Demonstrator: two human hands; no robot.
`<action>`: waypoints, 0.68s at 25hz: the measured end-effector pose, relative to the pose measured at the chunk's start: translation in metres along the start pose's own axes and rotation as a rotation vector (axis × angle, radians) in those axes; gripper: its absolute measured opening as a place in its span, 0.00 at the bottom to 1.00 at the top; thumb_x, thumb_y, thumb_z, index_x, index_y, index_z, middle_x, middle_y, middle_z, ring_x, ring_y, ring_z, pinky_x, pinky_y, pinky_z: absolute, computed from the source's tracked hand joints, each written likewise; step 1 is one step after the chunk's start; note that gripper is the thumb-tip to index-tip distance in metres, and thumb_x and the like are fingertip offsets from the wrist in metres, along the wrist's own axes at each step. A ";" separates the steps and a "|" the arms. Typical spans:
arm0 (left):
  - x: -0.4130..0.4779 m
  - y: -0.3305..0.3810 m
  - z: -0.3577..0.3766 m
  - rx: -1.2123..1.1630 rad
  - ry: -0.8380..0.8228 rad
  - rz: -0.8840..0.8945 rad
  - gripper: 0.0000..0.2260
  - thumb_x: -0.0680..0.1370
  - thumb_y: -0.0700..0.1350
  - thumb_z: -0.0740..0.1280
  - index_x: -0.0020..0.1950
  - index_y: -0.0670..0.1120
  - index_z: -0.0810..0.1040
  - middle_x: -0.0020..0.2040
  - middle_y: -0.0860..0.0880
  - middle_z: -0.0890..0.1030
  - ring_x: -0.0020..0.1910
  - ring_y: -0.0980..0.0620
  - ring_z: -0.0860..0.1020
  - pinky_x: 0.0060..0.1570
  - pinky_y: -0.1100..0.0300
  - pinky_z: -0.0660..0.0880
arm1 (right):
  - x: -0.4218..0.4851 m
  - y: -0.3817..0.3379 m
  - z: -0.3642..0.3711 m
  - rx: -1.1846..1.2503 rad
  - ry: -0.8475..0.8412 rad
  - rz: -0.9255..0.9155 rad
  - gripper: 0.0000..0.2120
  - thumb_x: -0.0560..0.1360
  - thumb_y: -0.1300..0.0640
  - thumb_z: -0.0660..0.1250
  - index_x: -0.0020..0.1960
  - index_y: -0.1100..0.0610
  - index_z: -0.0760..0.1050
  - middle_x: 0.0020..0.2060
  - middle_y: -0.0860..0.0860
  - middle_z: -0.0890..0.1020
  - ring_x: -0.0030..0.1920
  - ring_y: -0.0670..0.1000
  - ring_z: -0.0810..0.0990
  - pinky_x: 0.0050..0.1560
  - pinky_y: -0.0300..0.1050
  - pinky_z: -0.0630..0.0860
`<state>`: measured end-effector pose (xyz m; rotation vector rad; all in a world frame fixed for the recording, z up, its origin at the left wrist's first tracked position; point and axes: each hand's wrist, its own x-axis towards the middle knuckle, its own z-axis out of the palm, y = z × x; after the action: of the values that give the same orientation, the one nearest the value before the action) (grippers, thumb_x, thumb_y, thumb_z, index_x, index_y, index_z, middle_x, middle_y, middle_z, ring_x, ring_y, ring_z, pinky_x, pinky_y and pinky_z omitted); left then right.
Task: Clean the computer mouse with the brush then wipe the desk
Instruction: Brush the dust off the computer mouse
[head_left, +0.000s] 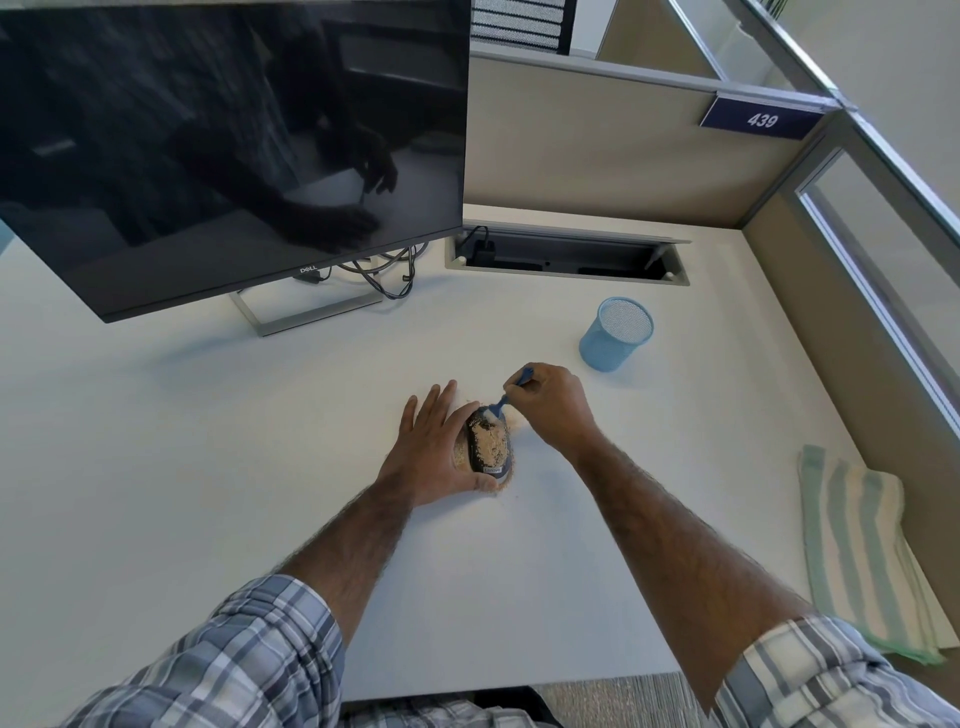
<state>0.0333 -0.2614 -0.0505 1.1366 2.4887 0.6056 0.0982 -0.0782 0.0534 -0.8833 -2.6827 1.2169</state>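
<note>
The desk (208, 441) is bounded at the back and on the right by partitions (597, 150). Its near edge shows between the forearms at the bottom. A monitor (234, 145) overhangs the back left, with a cable tray (566, 254) sunk into the top beside it. Bare surface spreads wide to the left of the hands and also toward the person. To the right the desk is open as far as a folded striped cloth (857, 545), which lies against the side partition, well apart from the hands. A blue mesh cup (615, 335) stands upright near the right hand, just beyond it and to the right.

The mouse (475, 452) sits mid-desk, its top caked with tan crumbs (494, 440); more crumbs lie on the desk around it.

The left hand (436, 447) holds the mouse from the left. Its fingers are stretched nearly straight and point away, and its thumb hooks round the near end. The right hand (550, 405) is curled tight, pinching the blue brush (503, 401) by its handle, and the bristles touch the far end of the mouse.

Both forearms reach forward from rolled plaid sleeves. They converge on the mouse, the right wrist bent inward and the left hand lying low on the desk.
</note>
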 end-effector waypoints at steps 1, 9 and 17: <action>0.000 0.000 0.000 0.000 0.001 0.001 0.54 0.63 0.79 0.67 0.82 0.57 0.52 0.84 0.49 0.40 0.82 0.49 0.36 0.79 0.44 0.35 | 0.000 0.000 0.001 -0.003 -0.010 -0.004 0.05 0.73 0.59 0.68 0.41 0.58 0.82 0.35 0.54 0.84 0.31 0.47 0.73 0.33 0.43 0.73; 0.001 -0.001 0.002 0.001 0.008 0.005 0.54 0.63 0.79 0.67 0.82 0.57 0.53 0.85 0.48 0.41 0.82 0.49 0.36 0.79 0.42 0.37 | 0.000 0.004 -0.001 -0.065 -0.021 -0.016 0.04 0.73 0.59 0.68 0.41 0.57 0.82 0.35 0.52 0.83 0.31 0.50 0.75 0.34 0.44 0.74; 0.000 -0.002 0.002 -0.004 0.018 0.006 0.54 0.62 0.80 0.66 0.82 0.58 0.53 0.85 0.48 0.41 0.82 0.49 0.37 0.79 0.43 0.37 | 0.003 0.006 -0.004 -0.097 0.000 -0.053 0.04 0.74 0.58 0.69 0.43 0.57 0.82 0.38 0.52 0.85 0.41 0.54 0.82 0.43 0.49 0.80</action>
<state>0.0330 -0.2616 -0.0534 1.1426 2.4985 0.6252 0.1002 -0.0707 0.0516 -0.8176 -2.7667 1.0842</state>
